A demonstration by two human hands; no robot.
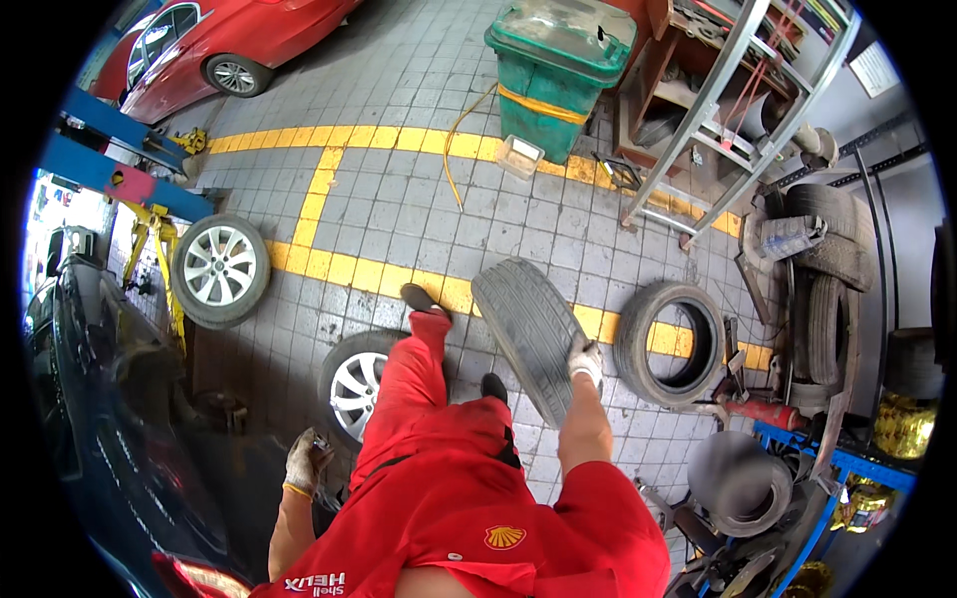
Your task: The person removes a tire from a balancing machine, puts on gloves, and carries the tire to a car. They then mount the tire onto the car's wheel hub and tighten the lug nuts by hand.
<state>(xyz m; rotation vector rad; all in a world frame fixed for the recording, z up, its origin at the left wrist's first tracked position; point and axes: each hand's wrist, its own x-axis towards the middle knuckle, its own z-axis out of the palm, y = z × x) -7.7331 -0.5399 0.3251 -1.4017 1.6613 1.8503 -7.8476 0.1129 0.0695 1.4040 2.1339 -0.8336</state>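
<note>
My right hand (585, 361), in a pale work glove, grips the right edge of a black car tyre (526, 329). That tyre stands on its tread, tilted, with its grooves facing up. My left hand (307, 462), also gloved, is held low at my left with its fingers curled. A small dark thing shows at its fingertips, too small to name. Beside my left leg lies a wheel with a silver alloy rim (356, 387), partly hidden by the red trouser leg. To the right of the held tyre, a bare tyre (670, 344) lies flat on the tiles.
Another alloy wheel (220, 271) leans near a blue and yellow lift (150, 189) at left. A dark car (130, 439) is close on my left. Ahead are a green bin (548, 90), a clear tub (520, 156) and a ladder (733, 130). Stacked tyres (829, 234) line the right wall.
</note>
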